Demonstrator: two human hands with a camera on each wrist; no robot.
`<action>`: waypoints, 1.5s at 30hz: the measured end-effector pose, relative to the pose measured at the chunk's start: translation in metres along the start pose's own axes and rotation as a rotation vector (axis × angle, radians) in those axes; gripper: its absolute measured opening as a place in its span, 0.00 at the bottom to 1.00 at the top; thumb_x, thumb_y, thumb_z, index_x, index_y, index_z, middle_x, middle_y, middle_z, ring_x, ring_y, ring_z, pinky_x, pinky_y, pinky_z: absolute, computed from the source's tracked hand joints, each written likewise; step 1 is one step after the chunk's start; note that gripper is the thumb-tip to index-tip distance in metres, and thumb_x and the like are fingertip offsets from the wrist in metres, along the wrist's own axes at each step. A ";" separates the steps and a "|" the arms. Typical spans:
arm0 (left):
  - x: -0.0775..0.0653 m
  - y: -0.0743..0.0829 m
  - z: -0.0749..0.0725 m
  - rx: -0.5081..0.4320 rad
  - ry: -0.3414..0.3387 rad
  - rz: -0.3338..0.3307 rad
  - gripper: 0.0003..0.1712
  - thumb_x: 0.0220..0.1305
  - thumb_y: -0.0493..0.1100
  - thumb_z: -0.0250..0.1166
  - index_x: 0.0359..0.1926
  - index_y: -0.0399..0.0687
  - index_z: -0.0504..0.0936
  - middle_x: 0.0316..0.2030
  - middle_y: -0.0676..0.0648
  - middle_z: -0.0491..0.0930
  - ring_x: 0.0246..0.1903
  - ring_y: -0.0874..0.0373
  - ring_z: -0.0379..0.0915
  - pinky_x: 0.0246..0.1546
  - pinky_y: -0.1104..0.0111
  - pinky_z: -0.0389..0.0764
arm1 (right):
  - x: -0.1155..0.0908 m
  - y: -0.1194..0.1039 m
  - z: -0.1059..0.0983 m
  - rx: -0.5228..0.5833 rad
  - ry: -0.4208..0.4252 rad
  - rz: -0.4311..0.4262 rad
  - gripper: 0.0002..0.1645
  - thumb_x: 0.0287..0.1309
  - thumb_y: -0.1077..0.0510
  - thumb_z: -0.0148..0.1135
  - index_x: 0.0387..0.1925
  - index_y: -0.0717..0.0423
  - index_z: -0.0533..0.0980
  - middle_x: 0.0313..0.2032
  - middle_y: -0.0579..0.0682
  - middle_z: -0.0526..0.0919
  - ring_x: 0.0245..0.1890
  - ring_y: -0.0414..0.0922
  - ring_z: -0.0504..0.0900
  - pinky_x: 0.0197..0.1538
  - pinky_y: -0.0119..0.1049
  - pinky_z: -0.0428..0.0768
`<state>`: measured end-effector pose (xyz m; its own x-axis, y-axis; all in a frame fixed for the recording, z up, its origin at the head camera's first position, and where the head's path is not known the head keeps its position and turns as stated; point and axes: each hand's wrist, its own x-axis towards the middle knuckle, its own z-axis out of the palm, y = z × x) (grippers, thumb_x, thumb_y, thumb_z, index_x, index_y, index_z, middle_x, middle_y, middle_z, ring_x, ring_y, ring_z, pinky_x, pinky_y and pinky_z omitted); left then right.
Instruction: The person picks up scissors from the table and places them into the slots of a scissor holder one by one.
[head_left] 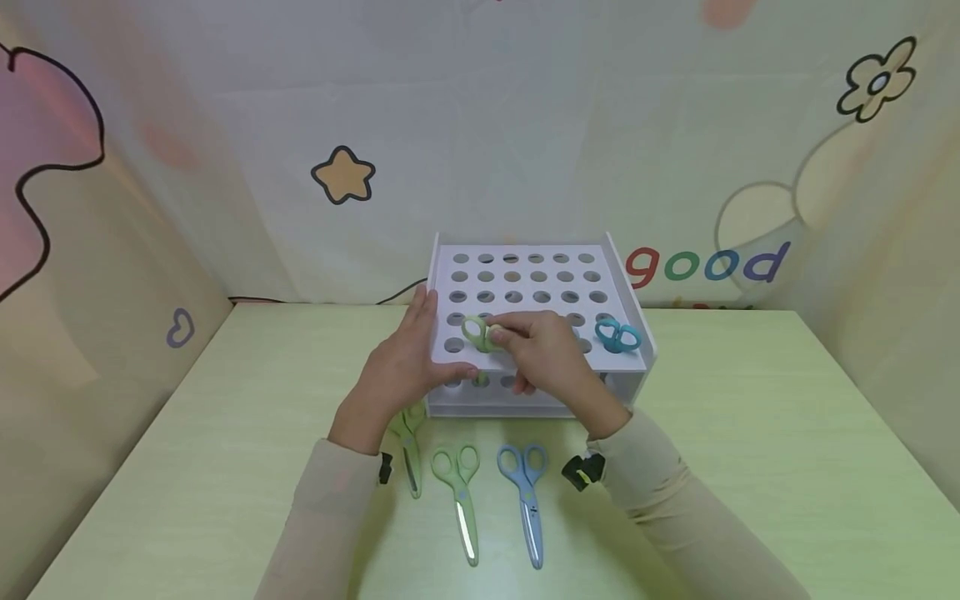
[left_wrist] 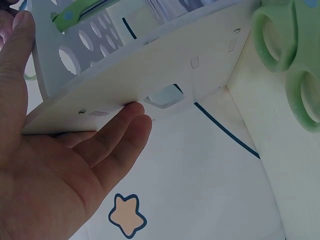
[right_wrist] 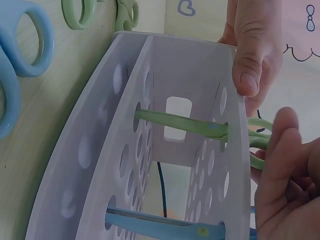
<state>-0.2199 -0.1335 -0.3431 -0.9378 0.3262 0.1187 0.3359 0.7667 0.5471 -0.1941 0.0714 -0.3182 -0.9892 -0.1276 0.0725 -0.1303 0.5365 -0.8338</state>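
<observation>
A white two-tier rack (head_left: 555, 408) with rows of round holes stands on the table. My right hand (head_left: 547, 350) pinches the handle of green scissors (head_left: 472, 332) at the front left of its top panel. In the right wrist view, their closed blades (right_wrist: 185, 122) pass down through a top hole, with the tip at a hole in the lower panel. My left hand (head_left: 401, 358) presses straight fingers along the rack's left side wall (left_wrist: 165, 75), its thumb at the front edge. Teal-blue scissors (head_left: 618, 336) stand handles-up in a hole at the front right.
In front of the rack, green scissors (head_left: 462, 500) and blue scissors (head_left: 529, 504) lie with handles toward it. Another green pair (head_left: 408, 442) lies beside my left wrist. A printed curtain (head_left: 525, 150) hangs close behind the rack.
</observation>
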 end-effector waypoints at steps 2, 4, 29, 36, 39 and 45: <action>0.000 0.000 0.000 0.005 -0.001 0.006 0.72 0.51 0.63 0.78 0.81 0.45 0.41 0.80 0.45 0.33 0.53 0.46 0.72 0.40 0.58 0.75 | 0.000 0.001 -0.001 0.006 -0.003 0.011 0.18 0.71 0.55 0.62 0.58 0.53 0.83 0.11 0.51 0.71 0.10 0.48 0.78 0.19 0.41 0.78; 0.000 0.001 0.000 0.006 -0.003 0.011 0.71 0.51 0.63 0.78 0.81 0.45 0.41 0.80 0.45 0.33 0.52 0.46 0.73 0.38 0.58 0.75 | 0.000 0.002 -0.002 0.013 -0.009 0.018 0.19 0.71 0.55 0.62 0.59 0.54 0.82 0.11 0.52 0.72 0.11 0.48 0.79 0.20 0.42 0.79; 0.004 0.004 0.004 0.029 -0.024 -0.012 0.72 0.51 0.65 0.77 0.81 0.46 0.40 0.80 0.47 0.32 0.60 0.45 0.69 0.46 0.56 0.76 | -0.034 0.040 -0.025 0.386 0.178 -0.298 0.23 0.66 0.63 0.66 0.61 0.58 0.77 0.47 0.60 0.85 0.20 0.52 0.82 0.29 0.39 0.83; 0.001 0.002 0.000 0.004 -0.018 -0.033 0.73 0.50 0.65 0.78 0.82 0.48 0.39 0.80 0.49 0.31 0.59 0.43 0.69 0.47 0.53 0.75 | -0.047 0.060 -0.035 0.442 0.123 -0.344 0.14 0.67 0.68 0.61 0.53 0.71 0.78 0.35 0.58 0.87 0.18 0.49 0.80 0.28 0.37 0.82; -0.001 0.001 -0.002 0.003 -0.023 -0.042 0.73 0.51 0.65 0.77 0.82 0.47 0.39 0.80 0.49 0.31 0.58 0.43 0.70 0.48 0.53 0.75 | -0.048 0.065 -0.034 0.454 0.059 -0.336 0.13 0.68 0.68 0.60 0.50 0.72 0.78 0.32 0.59 0.86 0.19 0.50 0.80 0.28 0.38 0.82; -0.001 0.001 0.000 0.000 -0.028 -0.049 0.73 0.51 0.65 0.77 0.81 0.48 0.39 0.80 0.50 0.30 0.58 0.43 0.69 0.49 0.54 0.75 | -0.049 0.076 -0.027 0.435 -0.042 -0.335 0.08 0.66 0.68 0.62 0.43 0.71 0.81 0.28 0.60 0.84 0.20 0.49 0.81 0.28 0.39 0.83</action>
<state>-0.2190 -0.1329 -0.3427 -0.9503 0.3038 0.0683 0.2897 0.7823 0.5514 -0.1575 0.1411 -0.3698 -0.8938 -0.2696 0.3585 -0.3889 0.0678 -0.9188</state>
